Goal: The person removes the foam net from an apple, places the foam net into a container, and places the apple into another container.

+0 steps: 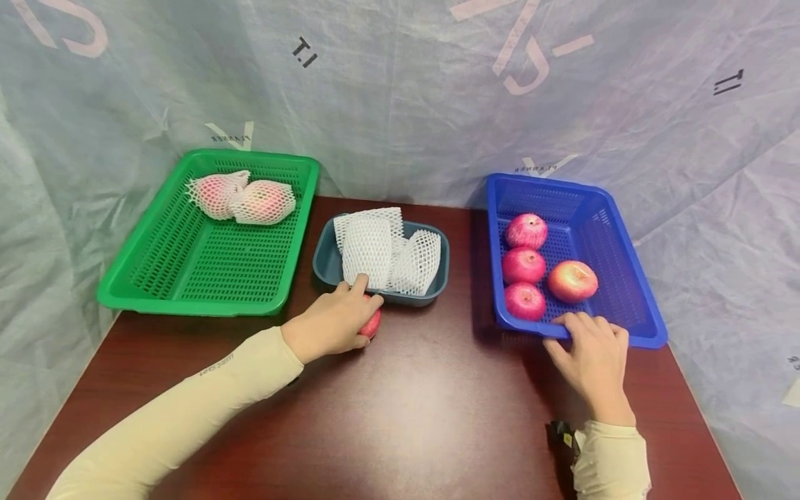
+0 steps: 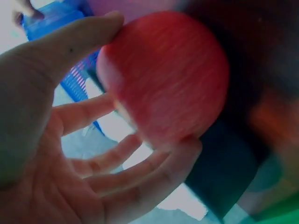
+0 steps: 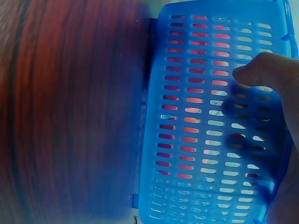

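Observation:
In the head view my left hand [image 1: 337,316] holds a red apple [image 1: 371,325] at the front edge of a small dark tray [image 1: 445,267]. The left wrist view shows the thumb and curled fingers around that apple [image 2: 170,77]. White foam net sleeves [image 1: 367,250] are heaped in the tray. On the right, my right hand [image 1: 592,357] grips the front rim of a blue basket [image 1: 640,339], fingers over the rim and thumb outside, against the slotted wall in the right wrist view. Several bare apples [image 1: 523,265] sit inside this basket, mostly along its left side.
At the back left stands a green basket [image 1: 225,267] with two net-wrapped apples [image 1: 264,202] near its far wall. All three containers rest on a dark red-brown wooden table [image 1: 406,403]. A printed grey sheet [image 1: 400,104] hangs behind the table.

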A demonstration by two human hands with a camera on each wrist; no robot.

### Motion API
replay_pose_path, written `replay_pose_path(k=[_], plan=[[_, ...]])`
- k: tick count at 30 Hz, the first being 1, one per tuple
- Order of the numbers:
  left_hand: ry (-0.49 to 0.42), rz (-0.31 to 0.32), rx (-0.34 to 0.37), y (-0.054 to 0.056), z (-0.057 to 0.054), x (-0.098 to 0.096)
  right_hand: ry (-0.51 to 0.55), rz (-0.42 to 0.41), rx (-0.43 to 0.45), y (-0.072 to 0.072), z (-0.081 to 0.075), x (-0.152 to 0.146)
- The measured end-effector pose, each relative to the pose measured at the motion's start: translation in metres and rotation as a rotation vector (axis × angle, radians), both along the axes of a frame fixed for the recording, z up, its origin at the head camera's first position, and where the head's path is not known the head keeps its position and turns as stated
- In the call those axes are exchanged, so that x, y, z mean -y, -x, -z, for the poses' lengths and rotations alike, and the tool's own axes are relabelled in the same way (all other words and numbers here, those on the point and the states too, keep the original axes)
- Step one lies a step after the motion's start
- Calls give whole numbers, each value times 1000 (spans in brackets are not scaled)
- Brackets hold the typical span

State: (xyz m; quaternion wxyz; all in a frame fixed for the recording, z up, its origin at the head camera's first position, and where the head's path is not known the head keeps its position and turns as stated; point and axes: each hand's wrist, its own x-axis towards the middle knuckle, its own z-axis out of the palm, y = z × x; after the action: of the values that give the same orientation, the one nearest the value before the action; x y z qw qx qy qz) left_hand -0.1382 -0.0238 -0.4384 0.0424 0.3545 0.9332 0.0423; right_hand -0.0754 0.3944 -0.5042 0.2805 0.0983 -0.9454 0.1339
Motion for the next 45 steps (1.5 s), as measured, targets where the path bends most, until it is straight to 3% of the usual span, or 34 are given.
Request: replay_pose_path(k=[7, 13, 17, 22, 27, 31, 35, 39, 45], plan=[[-70, 12, -114, -4, 17, -8, 0, 24, -19, -4, -3, -7], [-83, 13, -134, -5, 13, -12, -2, 31, -18, -7, -8, -10], [-67, 33, -155, -3, -5, -22, 0, 29, -32, -8, -11, -12], [-77, 90, -138, 7, -42, -45, -11, 40, -28, -8, -11, -14], [-68, 126, -124, 31, -78, -84, -29, 52, 3, -6, -9, -13], [-40, 154, -123, 53, -92, -126, -38, 56, 18, -5, -6, -11], [11, 185, -127, 69, -92, -170, -42, 54, 22, -4, -2, -8], [17, 187, -99, 80, -80, -208, -51, 47, 27, -4, 1, -5], [-9, 220, -37, 85, -62, -256, -55, 43, 17, -3, 3, -1]])
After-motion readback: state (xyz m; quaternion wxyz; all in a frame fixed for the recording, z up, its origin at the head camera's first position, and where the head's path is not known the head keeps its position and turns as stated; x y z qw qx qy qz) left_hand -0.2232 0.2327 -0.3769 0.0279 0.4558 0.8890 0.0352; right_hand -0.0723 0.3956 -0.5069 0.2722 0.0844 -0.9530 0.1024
